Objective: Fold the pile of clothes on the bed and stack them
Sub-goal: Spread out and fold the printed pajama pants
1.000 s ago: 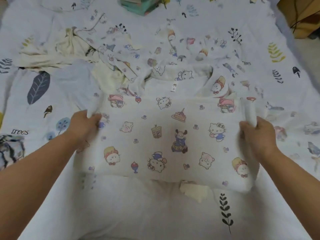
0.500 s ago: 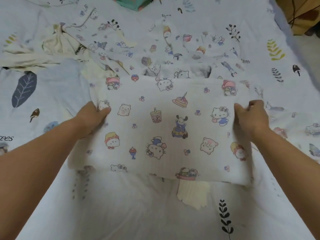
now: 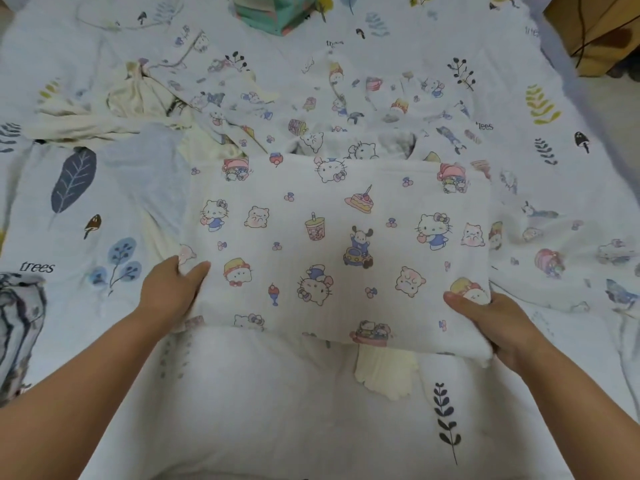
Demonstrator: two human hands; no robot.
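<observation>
A bed covered by a white sheet printed with dark leaves, sprigs and the word "trees" (image 3: 114, 341) fills the view. At its far side lies a loose pile: a crumpled cream garment (image 3: 138, 98) on the left, a pale grey-blue cloth (image 3: 145, 168) spread below it, and a rumpled white cartoon-print garment (image 3: 346, 109) stretching across the middle and right. A folded teal and green stack of cloth (image 3: 277, 12) sits at the far edge, and a brown wooden piece of furniture (image 3: 595, 29) stands off the bed's far right corner. A dark-patterned grey cloth (image 3: 17, 327) shows at the left edge. A small cream scrap of fabric (image 3: 384, 375) pokes out from under the near edge of the folded piece.

The folded white rectangle of soft cartoon-print cloth (image 3: 339, 251) lies flat in the middle of the bed, just in front of the pile and overlapping its near edge. The left hand (image 3: 169, 289) grips its near left corner, thumb on top and fingers tucked beneath the edge. The right hand (image 3: 491, 323) grips the near right corner, thumb pressed on top and fingers curled under the cloth.

The cloth looks thin and lightly crinkled, its edges straight, its print showing small cats, bears, a cake and a drink cup.
</observation>
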